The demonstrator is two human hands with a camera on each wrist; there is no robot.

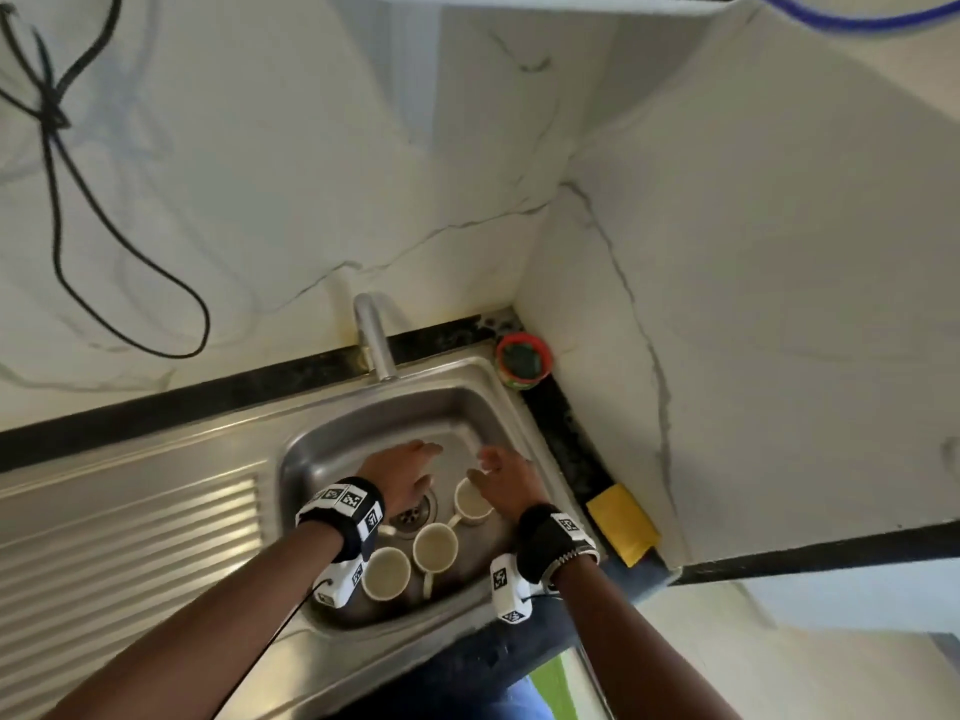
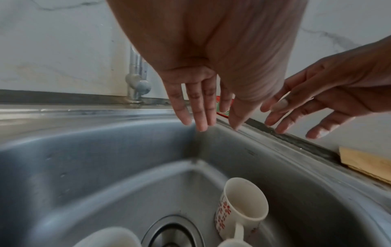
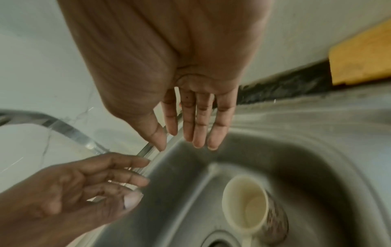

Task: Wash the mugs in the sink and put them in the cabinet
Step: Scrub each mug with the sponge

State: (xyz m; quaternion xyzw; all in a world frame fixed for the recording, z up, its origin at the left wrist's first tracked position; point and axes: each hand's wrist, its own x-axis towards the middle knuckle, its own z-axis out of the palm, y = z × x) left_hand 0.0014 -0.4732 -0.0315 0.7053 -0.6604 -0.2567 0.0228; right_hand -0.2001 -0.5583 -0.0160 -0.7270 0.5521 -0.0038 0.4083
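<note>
Three cream mugs stand upright in the steel sink (image 1: 311, 449): one (image 1: 385, 573) at the near left, one (image 1: 435, 547) in the middle, one (image 1: 471, 501) at the right by the drain (image 1: 413, 514). The right mug (image 2: 243, 207) has red flowers on its side. My left hand (image 1: 410, 467) hovers over the sink's far part with fingers (image 2: 200, 107) straight and empty. My right hand (image 1: 501, 472) hangs just above the right mug (image 3: 251, 207), fingers (image 3: 201, 120) spread, holding nothing. Both hands are close together below the tap (image 1: 373, 340).
A red-rimmed tub (image 1: 523, 360) with a green scrubber sits in the back right corner. A yellow sponge (image 1: 623, 522) lies on the dark counter strip right of the sink. A ribbed draining board (image 1: 130, 537) lies to the left. Black cable (image 1: 78, 200) hangs on the wall.
</note>
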